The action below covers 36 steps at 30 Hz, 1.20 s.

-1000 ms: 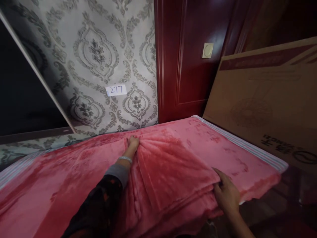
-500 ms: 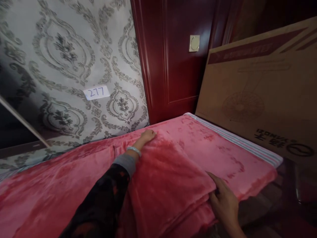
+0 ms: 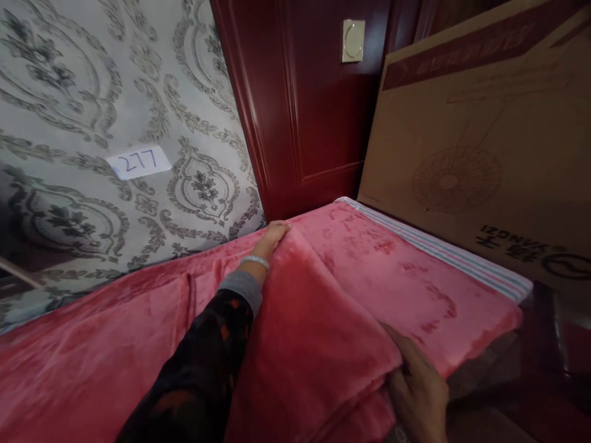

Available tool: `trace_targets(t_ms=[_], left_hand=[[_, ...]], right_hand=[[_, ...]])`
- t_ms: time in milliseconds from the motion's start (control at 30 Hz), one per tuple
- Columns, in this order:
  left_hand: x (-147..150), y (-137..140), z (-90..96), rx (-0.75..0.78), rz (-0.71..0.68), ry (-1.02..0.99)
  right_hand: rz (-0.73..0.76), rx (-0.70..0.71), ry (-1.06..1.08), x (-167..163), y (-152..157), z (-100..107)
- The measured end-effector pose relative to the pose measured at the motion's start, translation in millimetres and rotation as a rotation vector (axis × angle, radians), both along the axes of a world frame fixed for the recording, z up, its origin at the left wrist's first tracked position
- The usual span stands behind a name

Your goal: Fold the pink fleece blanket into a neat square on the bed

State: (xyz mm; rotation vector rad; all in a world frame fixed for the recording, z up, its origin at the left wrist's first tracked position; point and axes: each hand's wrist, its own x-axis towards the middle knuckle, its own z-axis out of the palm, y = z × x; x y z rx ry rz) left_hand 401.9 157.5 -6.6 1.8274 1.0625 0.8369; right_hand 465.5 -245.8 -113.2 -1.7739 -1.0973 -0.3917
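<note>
A pink-red plush blanket (image 3: 318, 320) lies over the bed, with one layer folded back on itself. My left hand (image 3: 277, 232) reaches to the far side near the wall, its fingers closed on the far corner of the folded layer. At the near side, my right hand (image 3: 418, 378) grips the near corner of the same layer, thumb and fingers wrapped round its edge. Between the two hands the fold's edge runs slantwise and fairly taut. Under it spreads another pink surface (image 3: 392, 264) with darker red patches.
A striped sheet edge (image 3: 434, 246) shows at the bed's end. Beyond it leans a large cardboard box (image 3: 443, 135) with a fan drawing. Patterned wallpaper (image 3: 152, 80) bears a paper tag (image 3: 138, 162) reading 277. A dark red panel (image 3: 318, 123) carries a switch plate (image 3: 353, 41).
My left hand has shifted a little toward the far edge, and the folded layer is lifted and pulled smoother between my hands. The view has turned slightly right.
</note>
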Motion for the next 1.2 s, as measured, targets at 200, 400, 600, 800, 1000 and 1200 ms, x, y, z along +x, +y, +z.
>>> trace_targets(t_ms=[200,400,600,800,1000,1200], left_hand=[[-4,-1,-19.1,0.11,0.043,0.194],[-21,-7,4.7,0.213,-0.063,0.413],[-107,-10,37.2,0.252,-0.064,0.71],[-179,-16,34.3,0.266,-0.004,0.904],[-188,-32,26.9,0.347,0.026,0.931],[-198,-55,47.8,0.451,-0.042,0.872]], right_hand=[[-0.072,-0.036,0.053,-5,-2,-1],[-0.066,-0.076,0.099,-2,-3,-3],[-0.091,-0.097,0.096,-1,-3,-4],[-0.093,-0.09,0.086,-1,0,1],[-0.082,-0.14,0.11,7,0,-2],[0.08,-0.069,0.054,12,-21,44]])
